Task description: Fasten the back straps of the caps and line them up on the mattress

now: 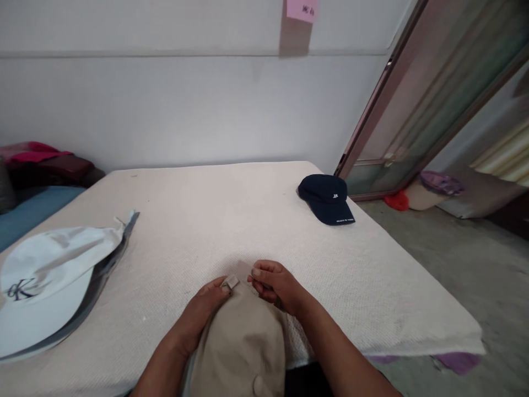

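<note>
A beige cap (243, 342) lies at the table's near edge, its crown toward me and its back opening at the far end. My left hand (209, 303) grips the cap's rear left edge, its thumb beside a small pale strap piece (232, 282) that looks like a buckle or strap end. On the other side, my right hand (279, 286) is closed in a pinch at the cap's rear right edge. Exactly what sits between those fingertips is too small to make out, though it seems to be part of the cap's strap.
White caps (53, 281) with a grey one beneath lie stacked at the left. A navy cap (326, 196) rests at the far right of the cloth-covered table (198, 215). Behind stands a white wall (206, 110) with a pink note (301, 10). A sliding door (397, 110) is at the right.
</note>
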Demonstrator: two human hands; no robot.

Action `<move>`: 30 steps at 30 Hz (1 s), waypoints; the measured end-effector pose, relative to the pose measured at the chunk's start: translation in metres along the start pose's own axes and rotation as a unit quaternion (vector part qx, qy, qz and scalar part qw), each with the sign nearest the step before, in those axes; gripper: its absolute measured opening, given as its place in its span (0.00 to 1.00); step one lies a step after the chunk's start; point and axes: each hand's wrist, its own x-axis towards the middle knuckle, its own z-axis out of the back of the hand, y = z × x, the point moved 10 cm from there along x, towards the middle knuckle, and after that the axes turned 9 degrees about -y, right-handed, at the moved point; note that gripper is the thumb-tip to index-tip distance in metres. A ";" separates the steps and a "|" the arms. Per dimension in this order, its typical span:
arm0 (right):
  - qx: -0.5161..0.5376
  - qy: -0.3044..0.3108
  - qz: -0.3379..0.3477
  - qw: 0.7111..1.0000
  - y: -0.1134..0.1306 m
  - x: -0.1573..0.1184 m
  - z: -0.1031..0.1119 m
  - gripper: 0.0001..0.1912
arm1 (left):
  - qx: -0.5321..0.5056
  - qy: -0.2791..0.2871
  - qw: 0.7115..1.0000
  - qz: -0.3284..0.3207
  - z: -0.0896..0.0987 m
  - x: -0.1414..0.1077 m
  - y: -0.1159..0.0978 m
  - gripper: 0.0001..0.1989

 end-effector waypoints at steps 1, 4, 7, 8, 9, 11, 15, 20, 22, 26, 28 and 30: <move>-0.003 0.002 -0.002 1.000 0.000 0.001 0.001 0.12 | 0.019 -0.013 1.000 -0.014 0.001 0.000 -0.005 0.13; -0.011 -0.001 -0.010 1.000 0.001 0.002 0.004 0.12 | 0.054 -0.030 0.998 -0.035 0.001 -0.004 -0.019 0.13; -0.011 -0.002 -0.014 1.000 0.002 0.002 0.005 0.12 | 0.065 -0.026 0.997 -0.034 -0.002 -0.007 -0.025 0.13; -0.011 0.002 -0.015 1.000 0.002 0.002 0.004 0.12 | 0.067 -0.021 0.997 -0.031 -0.002 -0.007 -0.025 0.13; -0.012 0.005 -0.017 1.000 0.002 0.001 0.003 0.12 | 0.070 -0.017 0.997 -0.028 -0.003 -0.007 -0.024 0.13; -0.015 0.009 -0.022 1.000 0.002 0.000 0.001 0.11 | 0.073 -0.011 0.997 -0.024 -0.003 -0.006 -0.021 0.14; -0.016 0.006 -0.030 0.999 -0.001 -0.002 0.000 0.12 | 0.068 -0.011 0.997 -0.017 -0.001 -0.004 -0.015 0.13; -0.032 0.030 -0.050 0.998 -0.008 -0.002 -0.002 0.11 | 0.049 0.000 0.999 0.009 -0.003 -0.003 -0.008 0.13; -0.046 0.035 -0.053 0.997 -0.009 -0.002 -0.001 0.10 | 0.031 -0.002 0.999 0.020 -0.002 -0.003 -0.006 0.13; -0.058 0.053 -0.055 0.995 -0.009 -0.004 -0.004 0.10 | 0.008 0.004 1.000 0.028 -0.001 -0.001 -0.001 0.12; -0.057 0.064 -0.057 0.995 -0.009 -0.005 -0.006 0.10 | 0.011 0.006 1.000 0.021 0.000 0.000 -0.001 0.12; -0.060 0.074 -0.061 0.994 -0.009 -0.006 -0.008 0.10 | 0.014 0.005 1.000 0.011 0.001 0.001 -0.001 0.12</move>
